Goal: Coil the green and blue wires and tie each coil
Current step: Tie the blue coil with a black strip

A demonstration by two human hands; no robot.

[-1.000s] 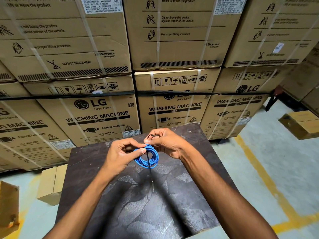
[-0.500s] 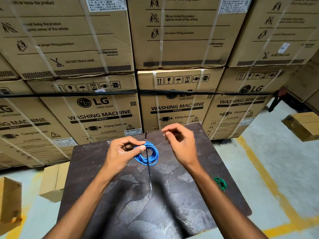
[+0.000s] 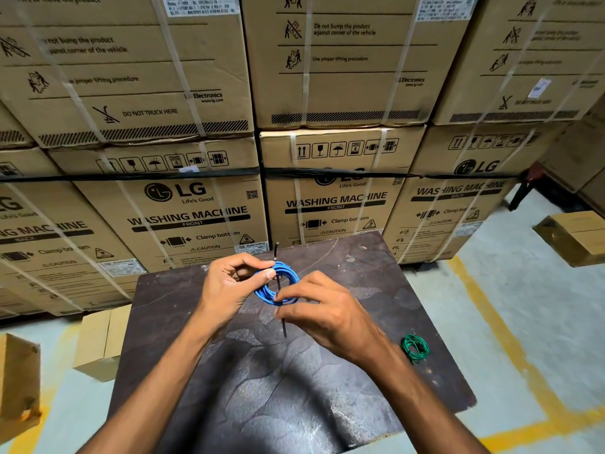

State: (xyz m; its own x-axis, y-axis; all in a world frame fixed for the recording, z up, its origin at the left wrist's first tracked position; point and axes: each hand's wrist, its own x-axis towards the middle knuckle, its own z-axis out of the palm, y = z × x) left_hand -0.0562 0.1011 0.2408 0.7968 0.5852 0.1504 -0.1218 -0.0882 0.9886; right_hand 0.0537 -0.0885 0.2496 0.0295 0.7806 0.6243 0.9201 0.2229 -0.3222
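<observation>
- The right hand [image 3: 330, 309] has come back in since 0.5 s ago, when it hovered open above the table's far edge; now its fingers [image 3: 288, 294] are curled and pinch the black tie [image 3: 284, 326] at the coil's 6 o'clock side.
- The left hand [image 3: 229, 283] has not shifted: thumb and fingers stay clamped on the blue wire coil [image 3: 268, 290] at its 9 o'clock side, holding it just above the table [image 3: 294, 388].
- The tie runs through the coil, 1 end sticking up past 12 o'clock, the other hanging toward 6 o'clock below the right hand.
- The green wire coil [image 3: 415, 348] lies flat on the table at 4 o'clock from the blue one, near the right edge, just beside the right forearm, as it did 0.5 s ago.
- The table's far edge stands close to the stacked cartons [image 3: 196, 208] at 12 o'clock.
- Bare floor [image 3: 523, 322] with a yellow line lies at 3 o'clock; a small box [image 3: 101, 339] sits by the left edge at 9 o'clock.
</observation>
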